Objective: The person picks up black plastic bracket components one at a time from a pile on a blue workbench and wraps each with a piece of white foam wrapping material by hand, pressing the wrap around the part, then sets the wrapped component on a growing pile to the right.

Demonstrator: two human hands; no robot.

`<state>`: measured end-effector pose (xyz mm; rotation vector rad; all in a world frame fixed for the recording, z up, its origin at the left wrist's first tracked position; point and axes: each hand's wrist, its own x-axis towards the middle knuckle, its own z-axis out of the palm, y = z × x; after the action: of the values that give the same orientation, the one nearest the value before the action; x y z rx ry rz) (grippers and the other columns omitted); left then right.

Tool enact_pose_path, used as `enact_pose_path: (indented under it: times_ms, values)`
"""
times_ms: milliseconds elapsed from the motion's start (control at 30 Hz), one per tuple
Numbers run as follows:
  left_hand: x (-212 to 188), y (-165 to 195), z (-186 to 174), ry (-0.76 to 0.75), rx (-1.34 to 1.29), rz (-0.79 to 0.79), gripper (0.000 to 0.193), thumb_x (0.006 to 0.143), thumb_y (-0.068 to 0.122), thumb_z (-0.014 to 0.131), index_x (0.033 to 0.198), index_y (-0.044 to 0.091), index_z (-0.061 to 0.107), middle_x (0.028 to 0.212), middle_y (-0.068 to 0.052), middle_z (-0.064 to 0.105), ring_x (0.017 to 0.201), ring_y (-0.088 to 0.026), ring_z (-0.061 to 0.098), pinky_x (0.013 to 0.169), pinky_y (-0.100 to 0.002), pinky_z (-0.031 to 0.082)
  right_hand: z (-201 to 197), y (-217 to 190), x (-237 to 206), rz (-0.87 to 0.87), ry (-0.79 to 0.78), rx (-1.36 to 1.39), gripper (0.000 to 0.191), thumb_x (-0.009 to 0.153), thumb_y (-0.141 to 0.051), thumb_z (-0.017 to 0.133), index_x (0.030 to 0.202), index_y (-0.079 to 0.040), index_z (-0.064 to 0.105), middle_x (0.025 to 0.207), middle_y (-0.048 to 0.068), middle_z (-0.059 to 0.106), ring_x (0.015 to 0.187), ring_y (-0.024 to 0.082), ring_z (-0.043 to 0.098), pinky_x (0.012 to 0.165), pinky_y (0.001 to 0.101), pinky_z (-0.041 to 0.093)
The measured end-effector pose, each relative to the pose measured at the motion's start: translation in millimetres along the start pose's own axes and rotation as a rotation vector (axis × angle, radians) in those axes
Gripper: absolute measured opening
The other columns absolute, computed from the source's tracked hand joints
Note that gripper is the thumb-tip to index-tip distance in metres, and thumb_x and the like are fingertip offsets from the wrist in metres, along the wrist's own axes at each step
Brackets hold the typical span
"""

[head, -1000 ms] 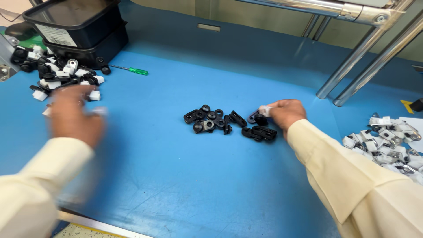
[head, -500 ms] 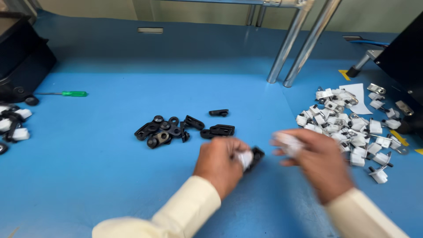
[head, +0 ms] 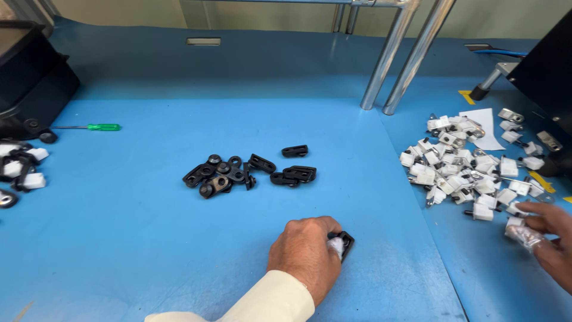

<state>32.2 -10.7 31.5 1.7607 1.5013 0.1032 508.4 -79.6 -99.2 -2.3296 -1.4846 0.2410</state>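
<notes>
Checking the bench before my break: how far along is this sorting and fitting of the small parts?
Done: unclear.

In hand: the left hand presses a black piece with a white part; the right hand holds a white piece.

Left: the black pile and white pile remain loose.

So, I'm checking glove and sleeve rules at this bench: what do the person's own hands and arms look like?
Both hands are bare, with no gloves; no rings, watch or markings are visible. The left hand comes out of a long cream sleeve with a plain hemmed cuff that reaches the wrist. The right hand shows only partly at the frame's edge, and its sleeve is out of view.
</notes>
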Motion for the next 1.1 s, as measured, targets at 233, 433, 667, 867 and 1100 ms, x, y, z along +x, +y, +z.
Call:
enact_pose_path:
  times_ms: [233, 433, 667, 867, 1100]
  values:
    - [-0.5, 1.8, -3.2, 0.03, -0.014, 0.019, 0.021, 0.095, 0.022, 0.068, 0.114, 0.015, 0.075, 0.108, -0.009, 0.076, 0.098, -0.024, 0.074, 0.091, -0.039, 0.06, 4.2, -119.7, -44.6, -0.011, -0.045, -0.505, 0.059, 0.083, -0.013, 0.079, 0.138, -0.031, 0.066, 0.106, -0.002, 0.078, 0.092, 0.014, 0.068, 0.081, 0.0314, 0.064]
    - [4.8, -1.5, -1.1, 0.034, -0.058, 0.021, 0.022, 0.092, 0.01, 0.068, 0.114, 0.012, 0.069, 0.105, -0.012, 0.074, 0.096, -0.025, 0.074, 0.089, -0.039, 0.062, -17.6, -196.2, -68.2, 0.196, -0.06, -0.555, 0.052, 0.094, -0.02, 0.072, 0.143, -0.032, 0.064, 0.108, 0.003, 0.075, 0.085, 0.013, 0.072, 0.08, 0.0288, 0.063]
    - [4.9, 0.2, 3.5, 0.022, -0.222, -0.018, 0.015, 0.093, 0.01, 0.067, 0.106, 0.008, 0.072, 0.095, -0.013, 0.076, 0.084, -0.023, 0.077, 0.081, -0.035, 0.064, 22.1, -262.4, -103.2, -0.009, -0.113, -0.221, 0.051, 0.089, -0.023, 0.071, 0.138, -0.038, 0.068, 0.111, -0.004, 0.076, 0.097, 0.011, 0.071, 0.089, 0.0307, 0.06]
    - [1.8, -2.1, 6.0, -0.016, -0.254, -0.04, 0.013, 0.095, 0.016, 0.068, 0.102, 0.006, 0.071, 0.09, -0.014, 0.076, 0.081, -0.023, 0.077, 0.079, -0.036, 0.064, 23.7, -267.0, -96.6, -0.162, 0.007, -0.239, 0.045, 0.08, -0.036, 0.077, 0.124, -0.028, 0.072, 0.122, -0.003, 0.072, 0.113, 0.016, 0.065, 0.089, 0.0372, 0.057]
    - [4.0, -5.2, 11.9, 0.041, -0.236, 0.009, 0.012, 0.091, 0.006, 0.068, 0.103, 0.005, 0.068, 0.09, -0.015, 0.074, 0.081, -0.024, 0.077, 0.078, -0.037, 0.065, 24.2, -271.8, -101.7, -0.028, -0.084, -0.101, 0.053, 0.086, -0.024, 0.079, 0.137, -0.033, 0.069, 0.106, -0.001, 0.077, 0.089, 0.015, 0.076, 0.083, 0.0315, 0.064]
